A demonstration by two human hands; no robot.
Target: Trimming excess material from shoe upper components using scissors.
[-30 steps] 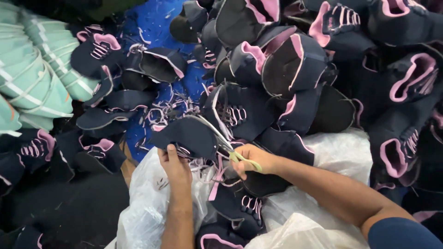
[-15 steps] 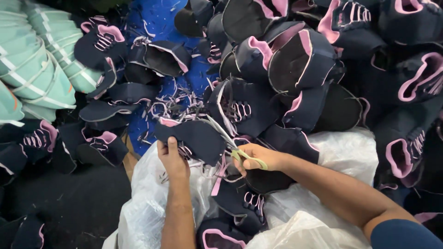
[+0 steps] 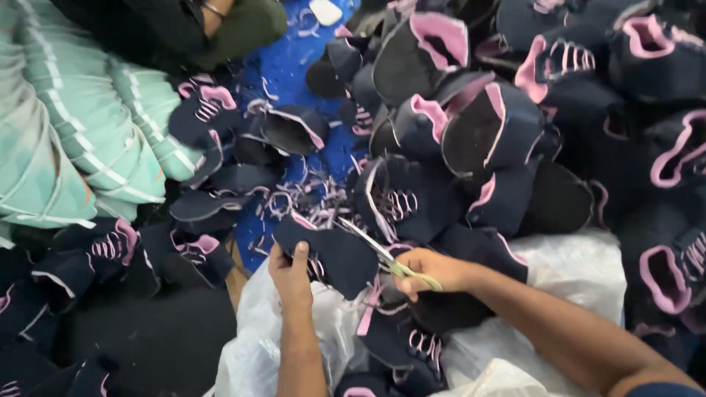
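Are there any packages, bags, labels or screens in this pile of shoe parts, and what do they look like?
No labels, signs or screens show.
Clear plastic bag: crumpled, whitish, under the dark shoe uppers in front of the person.
Small white block: top edge, on the blue sheet; too small to identify.
The left hand grips a dark upper; the right hand works scissors.

Shoe uppers (image 3: pixel 334 254) navy, pink trim; scissors (image 3: pixel 397 266) yellow-green handles, perhaps; sheet (image 3: pixel 294 70) blue; stack (image 3: pixel 66 147) mint, white-striped.
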